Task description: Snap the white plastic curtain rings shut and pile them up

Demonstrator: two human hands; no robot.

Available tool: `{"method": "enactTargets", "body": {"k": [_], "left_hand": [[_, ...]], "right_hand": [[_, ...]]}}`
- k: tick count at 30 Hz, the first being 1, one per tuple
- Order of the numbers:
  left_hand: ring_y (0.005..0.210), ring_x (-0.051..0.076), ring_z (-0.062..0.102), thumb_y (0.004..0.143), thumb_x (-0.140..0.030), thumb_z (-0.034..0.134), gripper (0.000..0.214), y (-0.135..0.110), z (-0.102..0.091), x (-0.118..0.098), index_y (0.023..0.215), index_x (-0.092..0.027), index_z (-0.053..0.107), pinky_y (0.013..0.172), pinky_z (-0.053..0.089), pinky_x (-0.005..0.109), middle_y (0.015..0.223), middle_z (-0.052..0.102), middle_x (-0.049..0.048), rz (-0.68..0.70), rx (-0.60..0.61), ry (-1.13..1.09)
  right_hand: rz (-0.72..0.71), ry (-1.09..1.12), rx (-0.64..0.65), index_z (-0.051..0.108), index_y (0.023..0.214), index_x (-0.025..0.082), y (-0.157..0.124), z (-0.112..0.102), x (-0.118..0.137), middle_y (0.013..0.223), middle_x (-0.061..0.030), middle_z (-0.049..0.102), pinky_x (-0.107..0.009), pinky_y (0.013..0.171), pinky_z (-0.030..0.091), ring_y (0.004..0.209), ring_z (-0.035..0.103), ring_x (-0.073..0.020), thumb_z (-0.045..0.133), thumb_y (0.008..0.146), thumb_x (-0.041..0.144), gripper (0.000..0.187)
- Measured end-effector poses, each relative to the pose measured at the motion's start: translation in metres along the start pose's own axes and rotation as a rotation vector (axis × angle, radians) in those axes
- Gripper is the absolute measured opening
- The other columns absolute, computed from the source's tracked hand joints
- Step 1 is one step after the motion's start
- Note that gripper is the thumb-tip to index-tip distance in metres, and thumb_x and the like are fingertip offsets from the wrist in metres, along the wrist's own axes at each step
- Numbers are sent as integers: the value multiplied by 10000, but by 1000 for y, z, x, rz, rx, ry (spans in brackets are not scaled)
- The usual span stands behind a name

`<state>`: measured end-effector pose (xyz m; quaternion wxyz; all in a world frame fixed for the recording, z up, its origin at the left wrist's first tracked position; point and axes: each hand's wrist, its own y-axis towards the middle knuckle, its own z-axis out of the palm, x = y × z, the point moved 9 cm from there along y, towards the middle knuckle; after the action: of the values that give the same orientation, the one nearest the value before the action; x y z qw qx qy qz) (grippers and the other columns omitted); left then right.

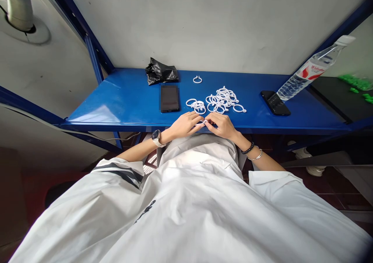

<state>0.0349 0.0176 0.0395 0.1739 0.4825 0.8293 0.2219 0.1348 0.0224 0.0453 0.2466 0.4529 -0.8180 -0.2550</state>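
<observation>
Between both hands, at the front edge of the blue table, is a white plastic ring (205,122) with a small eyelet, partly covered by fingers. My left hand (186,125) grips one side of it, fingers closed. From the other side, my right hand (222,126) pinches it near the eyelet. Just beyond my hands lies a small group of similar rings (199,107). A larger heap of white rings (223,98) is to its right, with one loose ring (239,108) beside it. Farther back sits a single ring (197,79) that looks open at the top.
A crumpled black plastic bag (161,73) and a dark flat device (169,98) lie left of the rings. To the right, a water bottle (313,72) stands by a black phone (276,103). Blue frame posts (94,59) and a wall (198,30) bound the table (128,100).
</observation>
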Motion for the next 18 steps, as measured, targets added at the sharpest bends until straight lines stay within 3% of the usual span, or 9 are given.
{"method": "enactTargets", "body": {"k": [10,18], "left_hand": [[679,180,580,1061,-508,153,612,-4,4,13,938,-145,629,648,403,294,772,667,79,-121,45,-127],[635,157,581,1055,-539,173,640,-1,0,17,925,-140,656,632,395,263,705,649,59,-182,40,-234]], "right_hand": [[-32,-32,-27,602,1041,210,-4,1,-1,764,-5,663,-262,600,432,651,604,-146,553,972,273,105],[-88,-71,-69,620,986,207,-2,-1,5,687,13,641,-244,584,437,594,588,-124,509,1023,278,137]]}}
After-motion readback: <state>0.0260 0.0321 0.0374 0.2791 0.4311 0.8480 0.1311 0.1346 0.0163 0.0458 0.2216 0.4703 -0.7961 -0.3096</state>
